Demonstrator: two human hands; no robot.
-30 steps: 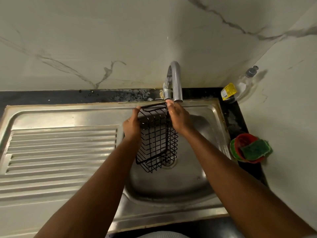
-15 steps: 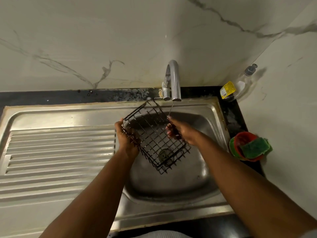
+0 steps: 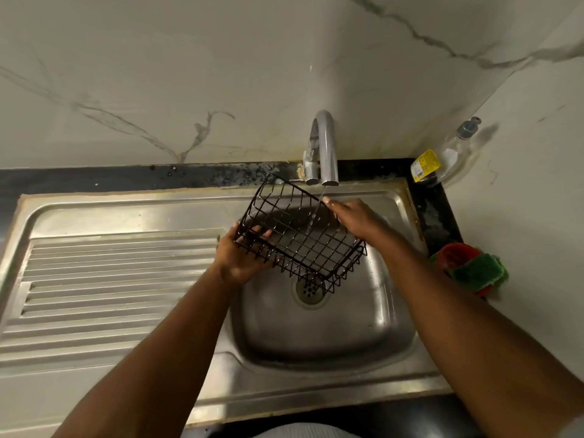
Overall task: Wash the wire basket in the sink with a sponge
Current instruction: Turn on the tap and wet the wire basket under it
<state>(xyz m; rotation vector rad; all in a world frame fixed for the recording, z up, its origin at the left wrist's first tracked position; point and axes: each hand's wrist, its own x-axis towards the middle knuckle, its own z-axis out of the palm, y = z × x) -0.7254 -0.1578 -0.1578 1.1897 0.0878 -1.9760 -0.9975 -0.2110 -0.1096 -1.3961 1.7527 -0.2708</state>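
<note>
Lifted nearer tap (image 3: 327, 147): wire basket (image 3: 300, 235); sponge (image 3: 477, 271) in red bowl (image 3: 455, 252).

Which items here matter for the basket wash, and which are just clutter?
Job: basket, gripped by left hand and right hand; sink; running tap; sponge.
Lying about: bottle; red bowl under the sponge; drainboard.

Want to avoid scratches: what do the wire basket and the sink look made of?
Wire basket: thin metal wire, probably coated glossy black; it shows as a rigid open grid. Sink: likely stainless steel, brushed finish, with soft grey reflections.
</note>
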